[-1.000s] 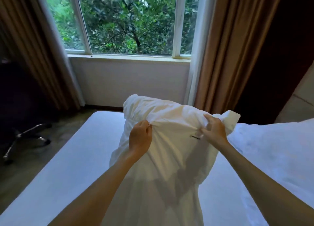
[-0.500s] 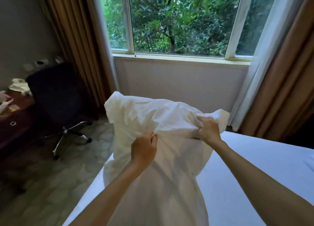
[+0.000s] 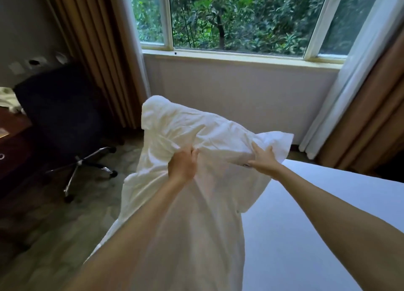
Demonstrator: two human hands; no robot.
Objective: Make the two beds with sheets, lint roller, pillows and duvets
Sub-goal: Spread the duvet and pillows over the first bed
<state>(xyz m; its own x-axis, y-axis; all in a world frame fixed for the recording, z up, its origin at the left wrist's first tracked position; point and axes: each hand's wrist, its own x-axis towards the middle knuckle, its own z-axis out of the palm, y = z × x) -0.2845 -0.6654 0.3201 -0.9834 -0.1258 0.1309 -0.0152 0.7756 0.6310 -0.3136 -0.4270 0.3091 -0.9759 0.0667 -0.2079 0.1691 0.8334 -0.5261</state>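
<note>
Change: view has swung left since the earlier frames, so more of the office chair (image 3: 59,107) shows; both hands keep the same holds on the pillow (image 3: 218,133).
Pillow: white, in a creased white pillowcase, raised in front of the person over the left edge of the bed (image 3: 317,214); two top corners point up, the left one higher.
Pillowcase slack: hangs down from the hands toward the camera, between the two forearms.
Left hand (image 3: 182,166): clenched round a bunch of fabric at the pillow's middle, creases fanning out from the fist.
Right hand (image 3: 265,158): grasps the pillow just below its right corner, fingers dug into the fabric, thumb toward a small dark tag.
Hands to pillow: both on the near face, below the top edge, apart from each other; the stuffed part stands above and beyond them.
Bed: flat white sheet, lower right.
Window (image 3: 240,17): white frame, green foliage outside.
Curtains (image 3: 94,50): tan, at both sides, with white sheers inside.
Office chair: dark, on a chrome star base with castors, left, by a dark wooden desk (image 3: 13,142).
</note>
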